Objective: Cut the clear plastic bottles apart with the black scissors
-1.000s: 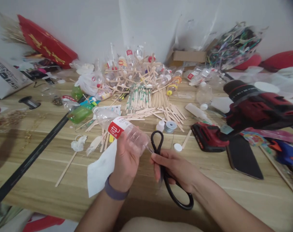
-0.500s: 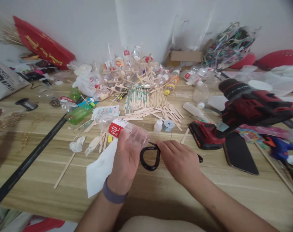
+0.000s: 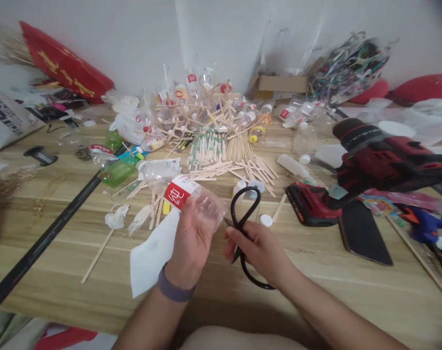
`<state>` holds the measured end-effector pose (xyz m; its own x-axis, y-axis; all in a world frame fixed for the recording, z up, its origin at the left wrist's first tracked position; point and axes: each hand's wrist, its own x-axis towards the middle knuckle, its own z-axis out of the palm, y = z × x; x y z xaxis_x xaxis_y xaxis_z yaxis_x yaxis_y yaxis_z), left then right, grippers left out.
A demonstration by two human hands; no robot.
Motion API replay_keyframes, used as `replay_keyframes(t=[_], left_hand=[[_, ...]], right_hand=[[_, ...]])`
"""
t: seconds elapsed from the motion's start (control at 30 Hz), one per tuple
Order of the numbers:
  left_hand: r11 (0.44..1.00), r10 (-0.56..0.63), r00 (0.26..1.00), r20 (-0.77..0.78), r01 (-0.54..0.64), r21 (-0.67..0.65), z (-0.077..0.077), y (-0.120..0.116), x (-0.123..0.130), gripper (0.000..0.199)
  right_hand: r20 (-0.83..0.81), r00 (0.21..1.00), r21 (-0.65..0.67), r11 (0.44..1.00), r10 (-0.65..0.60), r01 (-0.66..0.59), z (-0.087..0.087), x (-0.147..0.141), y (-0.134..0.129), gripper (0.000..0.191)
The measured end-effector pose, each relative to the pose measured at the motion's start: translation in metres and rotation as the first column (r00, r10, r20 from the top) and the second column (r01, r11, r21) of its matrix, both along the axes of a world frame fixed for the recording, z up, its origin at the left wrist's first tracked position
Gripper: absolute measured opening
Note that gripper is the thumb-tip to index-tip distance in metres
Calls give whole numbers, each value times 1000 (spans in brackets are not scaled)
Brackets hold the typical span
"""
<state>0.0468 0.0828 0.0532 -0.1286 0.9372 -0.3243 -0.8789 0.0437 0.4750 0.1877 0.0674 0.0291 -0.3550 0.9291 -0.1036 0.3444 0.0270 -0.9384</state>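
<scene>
A clear plastic bottle [image 3: 206, 206] with a red and white label lies tilted in my left hand [image 3: 192, 243], its capped neck toward the upper left and its base toward my right hand. The fingers of my left hand wrap round it from below. My right hand [image 3: 259, 248] grips black scissors [image 3: 239, 233] near the pivot. The scissors' blades are apart, one tip close to the bottle's base, and the large loop handles stick up and down. Behind them are a small white bottle [image 3: 238, 187] and a wire spool [image 3: 256, 186]; a white cap [image 3: 265, 220] lies nearby.
A red and black drill [image 3: 381, 160] and a phone [image 3: 365, 233] lie at the right. Piled bottles and wooden sticks [image 3: 212, 171] fill the back middle. A white paper [image 3: 151, 253] and a green bottle [image 3: 119, 172] are at the left.
My right hand has turned the scissors, so a loop now points up and the blades are apart. The white cap has come into view. A hand at the far left edge has gone.
</scene>
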Motion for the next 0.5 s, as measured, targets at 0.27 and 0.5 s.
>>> replay_keyframes(t=[0.27, 0.5], left_hand=[[999, -30, 1000, -10, 30, 10, -5, 4, -7, 22], [995, -100, 995, -14, 100, -20, -2, 4, -2, 25]], right_hand=[[14, 999, -2, 999, 42, -42, 6, 3, 3, 51], [344, 901, 615, 788, -264, -4, -10, 22, 4, 30]])
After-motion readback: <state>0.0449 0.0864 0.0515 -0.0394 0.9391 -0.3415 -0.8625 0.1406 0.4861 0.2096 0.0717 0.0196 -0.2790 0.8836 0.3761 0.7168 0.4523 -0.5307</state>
